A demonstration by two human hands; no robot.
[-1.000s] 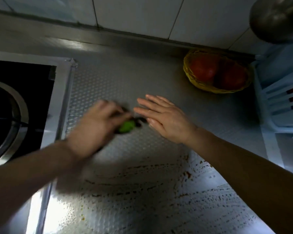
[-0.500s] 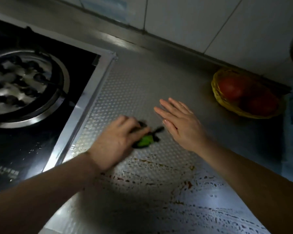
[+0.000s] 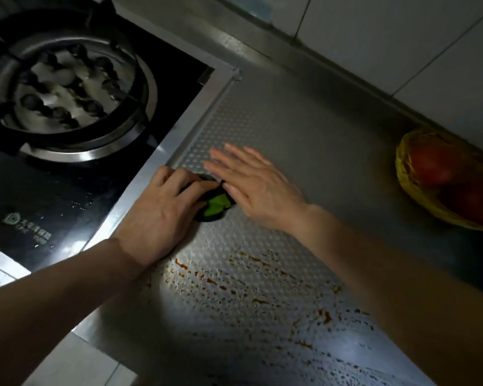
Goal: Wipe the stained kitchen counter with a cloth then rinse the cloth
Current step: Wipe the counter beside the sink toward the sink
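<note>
Here, cloth (image 3: pixel 217 205) bunched under left hand (image 3: pixel 162 211), right hand (image 3: pixel 258 186) flat beside.

— How's the light?
— Dim. One bright pool glares off the counter (image 3: pixel 234 316) just nearer me than my left hand (image 3: pixel 162 213); my forearm's shadow edges it.
— Sharp?
— Soft. The burner (image 3: pixel 67 87) beyond that hand smears, and the basket (image 3: pixel 401 174) well right of my right hand (image 3: pixel 260 188) sinks into dark.

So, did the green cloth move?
Yes. The cloth went left, toward the stove rim and away from the basket, gripped by the left hand.
</note>
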